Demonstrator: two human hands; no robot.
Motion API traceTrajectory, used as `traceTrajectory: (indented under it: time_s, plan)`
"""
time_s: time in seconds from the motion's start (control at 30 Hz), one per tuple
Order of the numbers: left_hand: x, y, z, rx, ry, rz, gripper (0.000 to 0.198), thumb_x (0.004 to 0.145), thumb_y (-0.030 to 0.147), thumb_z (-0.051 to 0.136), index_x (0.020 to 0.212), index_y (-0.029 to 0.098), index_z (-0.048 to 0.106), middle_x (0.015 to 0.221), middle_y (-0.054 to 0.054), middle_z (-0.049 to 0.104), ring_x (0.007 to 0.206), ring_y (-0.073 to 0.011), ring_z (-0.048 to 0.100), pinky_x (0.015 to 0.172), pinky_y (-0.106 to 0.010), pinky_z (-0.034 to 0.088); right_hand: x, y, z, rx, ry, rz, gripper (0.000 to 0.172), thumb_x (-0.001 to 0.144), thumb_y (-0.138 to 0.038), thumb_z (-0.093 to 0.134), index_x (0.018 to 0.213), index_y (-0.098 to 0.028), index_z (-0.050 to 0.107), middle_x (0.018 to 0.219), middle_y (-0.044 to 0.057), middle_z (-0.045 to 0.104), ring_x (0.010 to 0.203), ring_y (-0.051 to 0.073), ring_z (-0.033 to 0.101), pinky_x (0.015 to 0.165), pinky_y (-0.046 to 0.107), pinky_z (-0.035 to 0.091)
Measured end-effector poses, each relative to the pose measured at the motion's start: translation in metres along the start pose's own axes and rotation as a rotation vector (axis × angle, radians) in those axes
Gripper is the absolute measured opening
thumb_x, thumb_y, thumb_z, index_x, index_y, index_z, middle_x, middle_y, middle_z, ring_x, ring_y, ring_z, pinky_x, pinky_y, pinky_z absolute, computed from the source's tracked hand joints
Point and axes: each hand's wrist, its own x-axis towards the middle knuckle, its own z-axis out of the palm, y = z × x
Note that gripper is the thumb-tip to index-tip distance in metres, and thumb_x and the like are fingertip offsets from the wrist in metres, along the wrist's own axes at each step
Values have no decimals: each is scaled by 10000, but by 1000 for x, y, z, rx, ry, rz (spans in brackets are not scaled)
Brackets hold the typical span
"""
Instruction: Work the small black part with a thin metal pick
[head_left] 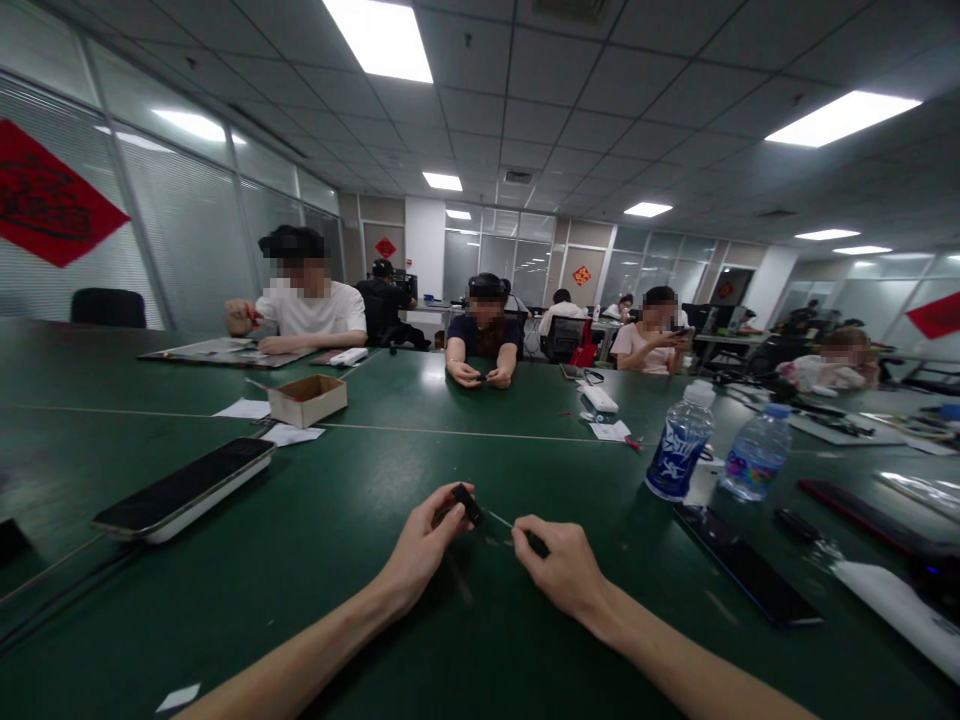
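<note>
My left hand pinches a small black block-shaped piece between thumb and fingers, just above the green table. In my right hand is a thin screwdriver with a dark handle, largely covered by the fingers. Its slim metal shaft points left toward the black piece. The tip ends close to that piece, but whether they touch I cannot tell. Fine details of the black piece are too small to make out.
A phone on a white block lies left, near a small cardboard box. Two bottles, one blue-labelled and one clear, stand right, beside a black phone. A white power bank lies farther right. Several people sit around the table.
</note>
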Motion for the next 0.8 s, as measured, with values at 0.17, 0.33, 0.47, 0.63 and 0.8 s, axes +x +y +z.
traceTrajectory:
  time_s: [0.17,0.33,0.47,0.63,0.8]
  plan:
    - [-1,0,-2,89,-1,-7,349,858,389,518,1159,217,561,1154,-85,581,1026,-232,553,844,-338,465,0,-1,1,-34,-60,-15,239,958,-284,401,926,-204,623,739,-5,636,598,104,582,583,195,442]
    - [-2,-1,-1,133,1,18,360,854,396,525,1166,218,548,1098,-75,585,963,-211,563,810,-311,460,1,-1,3,-108,-57,-20,229,945,-287,422,901,-208,632,711,-15,634,589,102,581,591,196,425]
    - [-2,-3,1,123,-7,50,351,856,398,522,1152,210,548,1107,-77,572,957,-205,560,788,-297,464,1,-1,3,-112,-54,-22,220,942,-289,427,926,-208,632,730,-10,641,604,105,588,595,194,428]
    - [-2,-4,3,79,0,59,348,845,406,526,1131,210,557,1133,-84,578,1001,-222,551,774,-298,471,0,-1,3,-71,-60,-26,240,949,-296,410,941,-205,632,752,-2,652,602,107,595,597,199,443]
    - [-3,-4,2,66,-18,58,331,853,401,516,1122,210,547,1113,-85,582,1016,-220,548,793,-306,470,0,1,5,-61,-58,-30,238,946,-302,418,935,-212,637,746,-7,652,603,110,598,614,211,454]
